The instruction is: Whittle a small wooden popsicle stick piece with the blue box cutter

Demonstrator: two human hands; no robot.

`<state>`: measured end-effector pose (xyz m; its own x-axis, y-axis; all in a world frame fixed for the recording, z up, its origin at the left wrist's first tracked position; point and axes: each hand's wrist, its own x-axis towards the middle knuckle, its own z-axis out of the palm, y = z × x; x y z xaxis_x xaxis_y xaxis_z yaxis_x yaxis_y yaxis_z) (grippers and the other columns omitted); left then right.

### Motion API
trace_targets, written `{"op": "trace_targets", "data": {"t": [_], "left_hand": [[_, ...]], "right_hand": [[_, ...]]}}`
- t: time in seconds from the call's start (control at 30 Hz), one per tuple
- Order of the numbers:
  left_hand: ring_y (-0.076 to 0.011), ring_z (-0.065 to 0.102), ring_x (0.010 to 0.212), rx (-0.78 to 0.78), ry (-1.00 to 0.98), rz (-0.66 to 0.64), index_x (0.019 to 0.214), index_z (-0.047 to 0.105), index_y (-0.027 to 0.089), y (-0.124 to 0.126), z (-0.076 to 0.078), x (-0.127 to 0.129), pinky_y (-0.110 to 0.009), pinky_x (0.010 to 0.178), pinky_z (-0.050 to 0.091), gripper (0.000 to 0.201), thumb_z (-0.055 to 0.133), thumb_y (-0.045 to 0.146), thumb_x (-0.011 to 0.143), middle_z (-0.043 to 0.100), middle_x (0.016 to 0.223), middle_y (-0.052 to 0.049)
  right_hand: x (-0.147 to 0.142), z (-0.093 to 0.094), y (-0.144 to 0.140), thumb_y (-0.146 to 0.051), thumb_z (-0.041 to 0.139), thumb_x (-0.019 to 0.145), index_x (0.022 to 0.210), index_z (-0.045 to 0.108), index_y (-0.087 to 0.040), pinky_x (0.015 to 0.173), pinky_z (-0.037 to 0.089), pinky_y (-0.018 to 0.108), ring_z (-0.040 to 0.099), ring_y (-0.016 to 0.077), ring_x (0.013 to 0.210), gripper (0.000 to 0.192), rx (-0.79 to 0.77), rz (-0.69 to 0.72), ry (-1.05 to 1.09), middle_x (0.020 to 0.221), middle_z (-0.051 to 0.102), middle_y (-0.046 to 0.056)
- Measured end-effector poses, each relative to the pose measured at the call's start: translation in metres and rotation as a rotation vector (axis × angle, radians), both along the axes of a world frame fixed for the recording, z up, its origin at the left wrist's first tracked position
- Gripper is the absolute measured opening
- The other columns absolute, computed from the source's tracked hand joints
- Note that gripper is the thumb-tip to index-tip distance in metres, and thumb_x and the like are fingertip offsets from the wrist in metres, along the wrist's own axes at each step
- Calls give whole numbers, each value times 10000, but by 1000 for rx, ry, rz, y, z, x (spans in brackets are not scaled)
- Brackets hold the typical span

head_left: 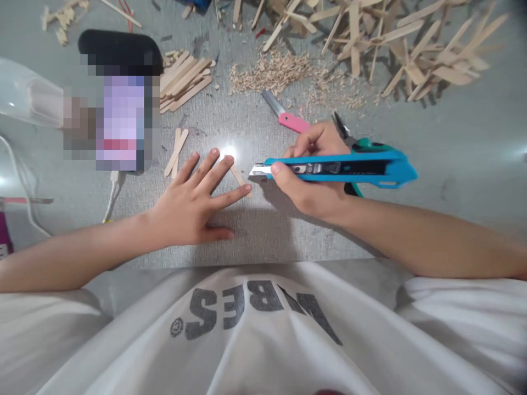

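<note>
My right hand (308,189) is closed round a blue utility knife (362,169). Its blade is out and points left, close to a small wooden craft stick (237,175) on the table. My left hand (193,197) lies with fingers spread, the index fingertip on that stick; part of the stick is hidden under the fingers. Two crossed craft sticks (178,148) rest just beyond my left hand. Past my right hand lies a pink folding knife (293,120) with its blade out. Green-handled pliers (366,145) sit partly hidden behind the blue knife.
A pile of craft sticks (185,82) lies beside a black case (119,49) and a blurred-out phone (123,120) with a white cable (110,200). Wood shavings (275,71) are heaped at the back. Joined stick pieces (395,41) spread over the back right. A clear bottle (28,93) lies left.
</note>
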<state>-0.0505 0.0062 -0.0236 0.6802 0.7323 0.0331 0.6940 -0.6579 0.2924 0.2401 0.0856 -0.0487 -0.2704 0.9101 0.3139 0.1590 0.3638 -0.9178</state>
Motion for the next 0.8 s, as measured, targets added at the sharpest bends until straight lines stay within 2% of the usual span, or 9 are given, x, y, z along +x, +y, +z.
{"op": "trace_targets", "data": {"t": [0.07, 0.13, 0.23, 0.33, 0.47, 0.6, 0.8], "left_hand": [[-548, 303, 1782, -20, -1, 9, 1810, 400, 431, 0, 2, 1, -776, 1407, 249, 1140, 913, 784, 855, 305, 1933, -199], [-550, 298, 1785, -30, 10, 10, 1809, 403, 424, 0, 5, 2, -778, 1404, 267, 1133, 935, 733, 858, 291, 1937, -204], [-564, 268, 1794, -48, 42, -5, 1829, 374, 394, 2, 8, 3, -791, 1402, 283, 1149, 935, 698, 874, 233, 1954, -220], [-555, 259, 1800, -68, 70, -9, 1833, 373, 385, 3, 9, 4, -786, 1420, 264, 1145, 917, 719, 882, 217, 1965, -201], [-534, 266, 1805, -42, 72, 12, 1825, 381, 405, 2, 3, 5, -780, 1431, 255, 1161, 910, 766, 857, 218, 1969, -179], [-519, 269, 1808, -35, 74, 13, 1826, 377, 416, 1, 1, 5, -772, 1433, 268, 1174, 910, 786, 848, 244, 1965, -163], [-532, 279, 1801, -34, 77, -5, 1858, 329, 360, 2, 7, 5, -742, 1445, 266, 1136, 814, 814, 936, 198, 1968, -204]], "right_hand": [[0, 10, -7, -369, 866, 933, 1022, 615, -318, 417, 412, 305, 569, 139, 474, 271, 89, 45, -48, 670, 583, -100], [-2, 21, -14, -334, 839, 968, 1103, 690, -324, 509, 556, 320, 748, 174, 617, 201, 128, 89, -118, 823, 746, -53], [-4, 34, -19, -327, 780, 1030, 1116, 751, -309, 644, 649, 341, 836, 208, 756, 93, 196, 144, -234, 952, 862, 2], [-5, 39, -17, -400, 806, 1047, 1110, 739, -286, 640, 632, 333, 801, 200, 690, 147, 162, 180, -341, 888, 859, 18], [-4, 39, -15, -465, 858, 1001, 1073, 708, -296, 577, 564, 326, 719, 179, 623, 237, 116, 178, -329, 839, 828, -5], [-5, 42, -17, -478, 805, 1037, 1046, 725, -307, 617, 586, 344, 699, 176, 612, 189, 82, 205, -418, 816, 822, -19], [-7, 46, -18, -390, 861, 1007, 1064, 681, -300, 566, 547, 293, 707, 144, 579, 209, 262, 161, -425, 810, 822, -45]]}}
